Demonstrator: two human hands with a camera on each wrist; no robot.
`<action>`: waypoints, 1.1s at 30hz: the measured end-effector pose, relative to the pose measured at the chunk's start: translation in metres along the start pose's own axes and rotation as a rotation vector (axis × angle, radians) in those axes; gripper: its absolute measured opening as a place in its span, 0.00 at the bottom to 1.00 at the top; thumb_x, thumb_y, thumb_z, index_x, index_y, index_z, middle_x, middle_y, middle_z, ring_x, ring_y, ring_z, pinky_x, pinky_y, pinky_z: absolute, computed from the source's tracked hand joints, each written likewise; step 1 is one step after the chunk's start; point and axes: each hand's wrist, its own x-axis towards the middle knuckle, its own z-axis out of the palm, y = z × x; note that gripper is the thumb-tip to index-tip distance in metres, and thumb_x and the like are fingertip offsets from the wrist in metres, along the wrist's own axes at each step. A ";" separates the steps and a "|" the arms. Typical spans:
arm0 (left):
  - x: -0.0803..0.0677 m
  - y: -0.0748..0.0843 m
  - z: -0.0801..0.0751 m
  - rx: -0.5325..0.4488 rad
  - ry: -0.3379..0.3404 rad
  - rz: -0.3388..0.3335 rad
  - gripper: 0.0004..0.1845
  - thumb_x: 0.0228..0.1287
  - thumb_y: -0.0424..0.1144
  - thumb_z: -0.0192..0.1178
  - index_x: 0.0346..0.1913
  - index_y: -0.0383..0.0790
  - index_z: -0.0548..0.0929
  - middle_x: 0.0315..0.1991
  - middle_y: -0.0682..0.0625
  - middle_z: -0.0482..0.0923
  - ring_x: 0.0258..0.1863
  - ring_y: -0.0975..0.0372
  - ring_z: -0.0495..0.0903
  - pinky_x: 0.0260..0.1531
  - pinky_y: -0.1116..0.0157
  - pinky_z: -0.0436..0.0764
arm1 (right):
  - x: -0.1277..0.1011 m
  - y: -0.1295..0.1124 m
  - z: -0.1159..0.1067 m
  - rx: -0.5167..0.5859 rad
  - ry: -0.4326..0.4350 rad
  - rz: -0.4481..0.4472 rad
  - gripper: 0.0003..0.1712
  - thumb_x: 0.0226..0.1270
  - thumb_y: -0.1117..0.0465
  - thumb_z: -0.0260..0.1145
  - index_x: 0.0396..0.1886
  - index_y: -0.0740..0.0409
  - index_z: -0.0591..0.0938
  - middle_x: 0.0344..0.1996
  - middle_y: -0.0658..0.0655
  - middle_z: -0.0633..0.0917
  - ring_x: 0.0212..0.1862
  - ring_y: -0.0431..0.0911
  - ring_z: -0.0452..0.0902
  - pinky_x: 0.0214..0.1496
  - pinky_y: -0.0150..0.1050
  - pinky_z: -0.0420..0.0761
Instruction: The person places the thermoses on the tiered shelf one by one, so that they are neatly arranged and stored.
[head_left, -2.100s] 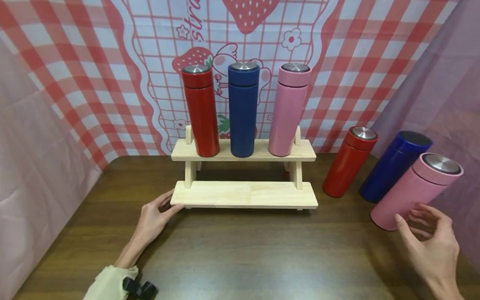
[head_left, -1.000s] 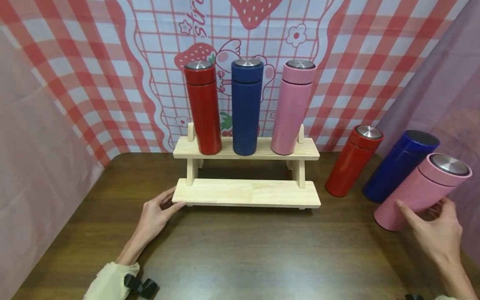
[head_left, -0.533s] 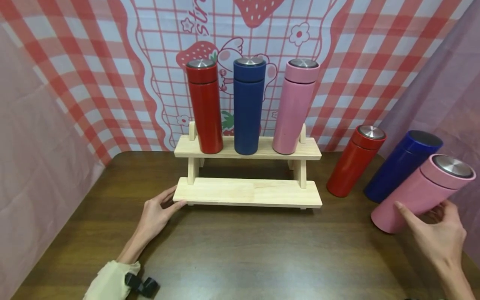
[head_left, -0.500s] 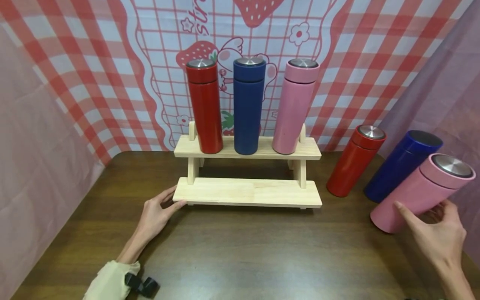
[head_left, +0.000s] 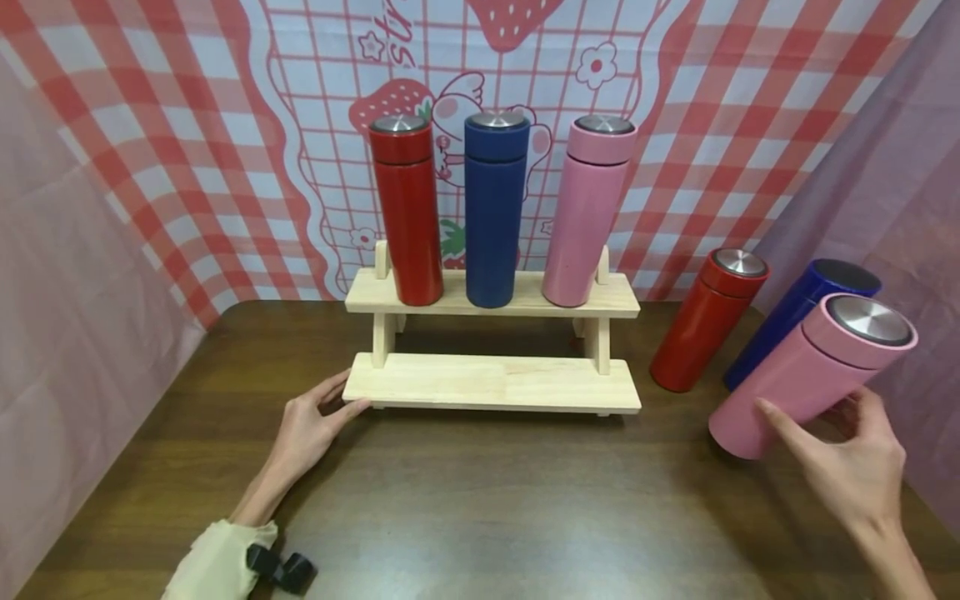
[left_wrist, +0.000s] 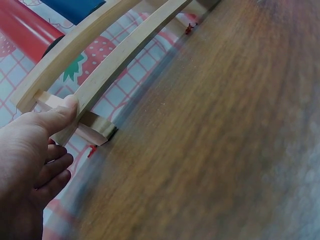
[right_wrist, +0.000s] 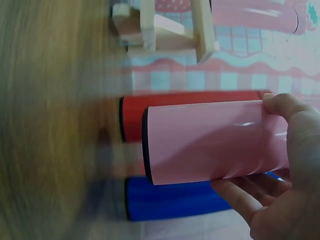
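My right hand (head_left: 855,467) grips a pink thermos bottle (head_left: 802,379) round its lower body, thumb on the near side. In the right wrist view the black base of that bottle stands off the wooden surface. My left hand (head_left: 311,429) pinches the left end of the lower shelf of a two-tier wooden rack (head_left: 491,382), thumb on top edge, other fingers behind. On the upper shelf stand a red bottle (head_left: 408,221), a dark blue bottle (head_left: 495,221) and another pink bottle (head_left: 588,221), all upright with steel-topped lids.
Right of the rack stand a second red bottle (head_left: 705,325) and a bright blue bottle (head_left: 783,321), the latter partly hidden behind the held one. The brown table (head_left: 480,508) spreads in front. A checked strawberry cloth (head_left: 720,125) hangs behind, pink cloth (head_left: 75,292) at the sides.
My right hand has closed round the pink bottle at the right, lifted it and carried it a little leftward, over part of the bright blue bottle. My left hand stays on the rack.
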 end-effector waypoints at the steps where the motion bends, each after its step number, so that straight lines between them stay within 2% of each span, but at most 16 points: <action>1: 0.000 0.000 0.000 -0.001 0.000 -0.001 0.33 0.66 0.44 0.74 0.68 0.30 0.78 0.57 0.37 0.83 0.59 0.47 0.81 0.58 0.46 0.78 | -0.001 -0.003 0.001 0.010 -0.006 -0.012 0.32 0.50 0.69 0.83 0.51 0.38 0.82 0.37 0.29 0.81 0.42 0.26 0.76 0.45 0.19 0.69; 16: 0.001 -0.001 -0.001 -0.011 -0.002 -0.006 0.33 0.66 0.44 0.74 0.68 0.29 0.78 0.58 0.35 0.82 0.61 0.45 0.79 0.61 0.44 0.76 | -0.008 -0.038 0.023 0.097 -0.118 -0.105 0.36 0.47 0.75 0.82 0.57 0.55 0.83 0.42 0.37 0.83 0.46 0.33 0.78 0.47 0.20 0.71; 20: 0.001 -0.001 -0.001 -0.006 0.002 0.003 0.33 0.66 0.44 0.74 0.68 0.29 0.78 0.58 0.35 0.82 0.61 0.45 0.80 0.60 0.44 0.76 | -0.009 -0.045 0.032 0.108 -0.145 -0.127 0.36 0.46 0.76 0.82 0.57 0.53 0.82 0.43 0.38 0.83 0.46 0.33 0.79 0.46 0.20 0.73; 27: 0.001 -0.002 0.000 -0.005 -0.002 0.006 0.33 0.66 0.43 0.74 0.68 0.29 0.78 0.58 0.35 0.82 0.61 0.46 0.80 0.59 0.45 0.77 | -0.013 -0.059 0.046 0.156 -0.214 -0.140 0.37 0.47 0.77 0.81 0.59 0.54 0.81 0.42 0.40 0.85 0.44 0.35 0.81 0.37 0.20 0.80; 33: 0.001 -0.002 0.000 -0.012 0.002 0.006 0.32 0.65 0.42 0.74 0.68 0.30 0.79 0.57 0.36 0.83 0.61 0.47 0.80 0.59 0.46 0.77 | -0.018 -0.072 0.060 0.215 -0.283 -0.174 0.37 0.49 0.78 0.80 0.60 0.59 0.79 0.42 0.43 0.85 0.44 0.37 0.82 0.39 0.24 0.83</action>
